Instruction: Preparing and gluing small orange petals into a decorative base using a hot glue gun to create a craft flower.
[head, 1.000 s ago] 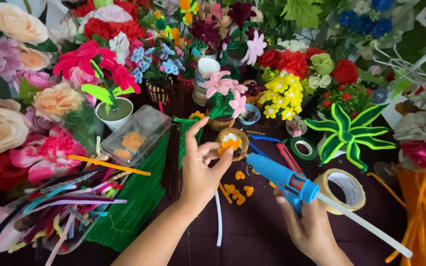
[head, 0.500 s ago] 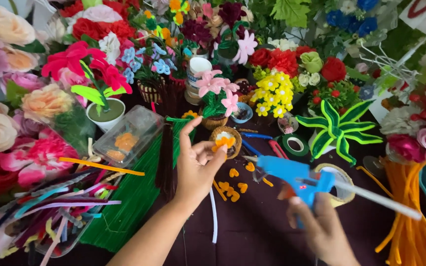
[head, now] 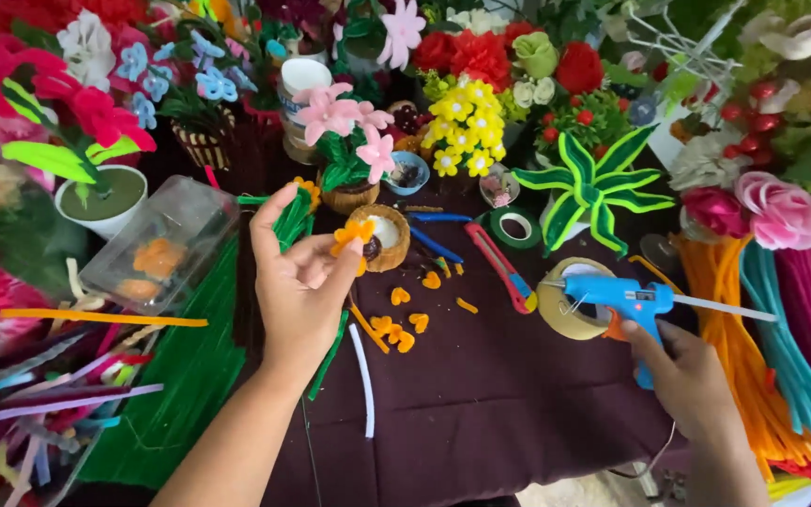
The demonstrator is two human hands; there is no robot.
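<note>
Orange petals, a small pipe-cleaner flower (head: 353, 231), sat pinched in the left hand (head: 300, 282) above a little basket (head: 382, 237). Right hand (head: 685, 376) was wrapped around a blue glue gun (head: 619, 299); its hot nozzle could burn those close fingertips.

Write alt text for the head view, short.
A left hand pinches a small orange flower over a dark tablecloth, while the right hand grips a blue glue gun. Orange petals, pipe cleaners and craft flowers surround them.
</note>
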